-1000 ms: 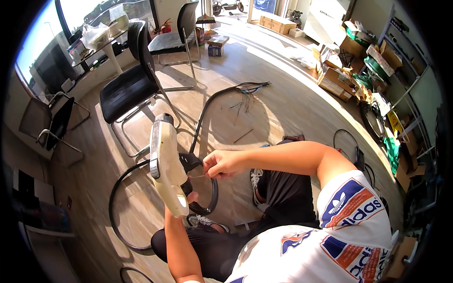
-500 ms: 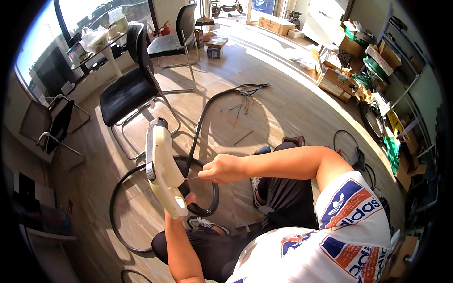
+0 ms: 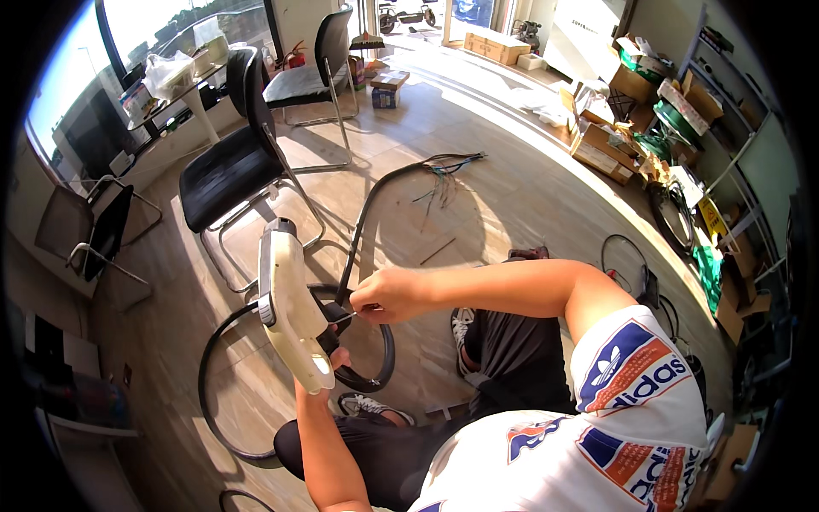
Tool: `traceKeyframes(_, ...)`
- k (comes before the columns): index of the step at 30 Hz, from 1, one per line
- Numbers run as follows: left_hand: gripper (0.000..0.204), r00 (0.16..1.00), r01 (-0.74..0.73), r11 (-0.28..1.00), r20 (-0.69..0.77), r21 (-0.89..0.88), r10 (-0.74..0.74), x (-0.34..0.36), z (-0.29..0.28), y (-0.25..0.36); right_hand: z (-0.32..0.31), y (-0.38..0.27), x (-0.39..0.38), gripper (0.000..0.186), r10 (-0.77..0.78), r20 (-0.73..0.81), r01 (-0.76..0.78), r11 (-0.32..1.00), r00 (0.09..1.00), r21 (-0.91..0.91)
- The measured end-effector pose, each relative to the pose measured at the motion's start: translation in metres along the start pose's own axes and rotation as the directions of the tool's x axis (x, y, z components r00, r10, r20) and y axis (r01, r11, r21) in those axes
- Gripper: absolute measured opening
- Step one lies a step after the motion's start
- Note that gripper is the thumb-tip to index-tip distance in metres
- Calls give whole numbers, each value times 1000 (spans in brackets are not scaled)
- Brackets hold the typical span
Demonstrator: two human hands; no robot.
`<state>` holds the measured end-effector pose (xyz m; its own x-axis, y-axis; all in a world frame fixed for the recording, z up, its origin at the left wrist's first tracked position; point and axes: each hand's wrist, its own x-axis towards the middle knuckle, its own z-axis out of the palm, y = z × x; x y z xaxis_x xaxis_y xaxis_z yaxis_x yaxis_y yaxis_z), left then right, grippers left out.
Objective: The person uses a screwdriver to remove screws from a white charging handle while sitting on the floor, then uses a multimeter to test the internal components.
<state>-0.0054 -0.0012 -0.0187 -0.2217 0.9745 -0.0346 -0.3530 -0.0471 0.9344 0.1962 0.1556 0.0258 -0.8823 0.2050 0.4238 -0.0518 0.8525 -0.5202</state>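
My left hand (image 3: 338, 358), largely hidden, grips a cream plastic housing (image 3: 288, 307) with a dark top and black inner part, held upright over my left knee. My right hand (image 3: 386, 293) is closed on a thin metal tool (image 3: 345, 318) reaching into the housing's right side. A thick black cable (image 3: 358, 222) runs from behind the housing across the floor to split ends with loose thin wires (image 3: 442, 183). More of it lies coiled around beneath the housing. A thin rod (image 3: 437, 250) lies on the floor.
Black chairs (image 3: 223, 175) stand at left, beside a small table (image 3: 196, 101) by the window. Cardboard boxes (image 3: 601, 154), cables (image 3: 661, 218) and a metal shelf (image 3: 725, 102) line the right wall. My bent legs (image 3: 512, 358) are below. A doorway (image 3: 414, 26) is at the back.
The housing has shifted slightly left in my left hand. My right hand has moved a little left with it, dipping and then rising again, still holding the thin tool.
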Motion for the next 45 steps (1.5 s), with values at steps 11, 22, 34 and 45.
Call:
traceKeyframes(11,65,999,1,999,38,40,-3,-3,3,5,-7,-12,3,9,170,66,-180,960,983,214)
traceKeyframes(22,68,999,-39,999,-5,-18,39,-2,9,4,-8,-10,2,17,445,27,-434,856,895,282)
traceKeyframes(34,69,999,-47,999,-8,8,47,-1,-2,-11,9,-18,-19,19,367,-237,-276,898,900,342)
traceKeyframes(45,72,995,-86,996,53,25,85,-4,8,11,-3,-5,-25,38,-162,130,207,810,978,-549)
